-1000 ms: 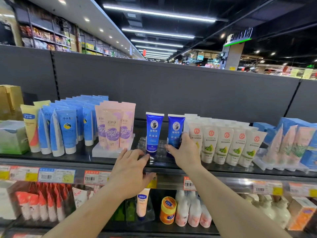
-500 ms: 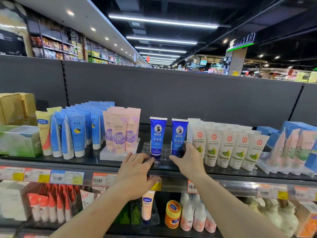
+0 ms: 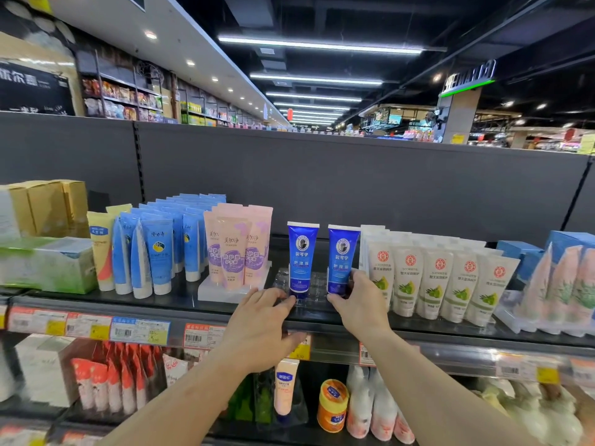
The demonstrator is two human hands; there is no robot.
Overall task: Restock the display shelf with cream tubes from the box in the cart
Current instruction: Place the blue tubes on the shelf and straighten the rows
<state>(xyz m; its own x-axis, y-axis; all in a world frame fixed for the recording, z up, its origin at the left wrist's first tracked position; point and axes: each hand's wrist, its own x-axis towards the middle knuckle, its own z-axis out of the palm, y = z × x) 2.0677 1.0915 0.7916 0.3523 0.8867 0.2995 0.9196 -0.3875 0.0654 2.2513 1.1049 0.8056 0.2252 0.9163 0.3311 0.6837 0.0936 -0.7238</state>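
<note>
Two dark blue cream tubes stand upright, cap down, in a clear plastic tray [image 3: 314, 280] on the top shelf [image 3: 180, 300]. My right hand [image 3: 357, 305] grips the base of the right blue tube [image 3: 342, 252], thumb on its left side and fingers on its right. The left blue tube [image 3: 302, 252] stands free. My left hand [image 3: 257, 326] lies at the tray's front left corner, fingers stretched onto the tray edge just below that tube and thumb under the shelf lip. The cart and the box are out of view.
Pink tubes [image 3: 235, 246] on a white stand and rows of light blue tubes [image 3: 157, 249] stand to the left. Several white tubes [image 3: 434, 278] crowd close on the right. Price tags [image 3: 138, 331] line the shelf front. Bottles and an orange jar [image 3: 333, 403] fill the shelf below.
Both hands keep nearly the same places at the tray and the right blue tube. The view has shifted a little, so the shelf sits lower in the picture.
</note>
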